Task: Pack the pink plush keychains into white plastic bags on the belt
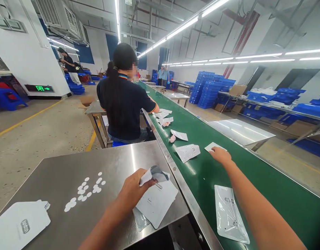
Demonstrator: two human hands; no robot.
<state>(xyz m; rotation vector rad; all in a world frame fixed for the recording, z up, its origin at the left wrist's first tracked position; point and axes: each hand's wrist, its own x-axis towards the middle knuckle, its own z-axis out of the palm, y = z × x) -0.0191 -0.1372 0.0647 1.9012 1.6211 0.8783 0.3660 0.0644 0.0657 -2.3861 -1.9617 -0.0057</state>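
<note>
My left hand (135,184) is closed around the top of a white printed pouch (158,203), whose mouth gapes to show a grey lining. That pouch is above the steel table's right corner, with a clear plastic piece (141,219) partly under it. Out over the green conveyor belt, my right hand (220,155) has its fingers closed at the edge of a small flat white packet (213,146). Nearer to me on the belt lies a glossy white pouch (230,211). Another pouch (188,152) rests to the left of my right hand.
Round white stickers (83,190) lie scattered on the steel table (115,159). A stack of white pouches (24,222) is at its left. Along the belt (201,180) are more pouches and a small pink item (172,139). A co-worker (125,100) sits ahead, one arm at the belt.
</note>
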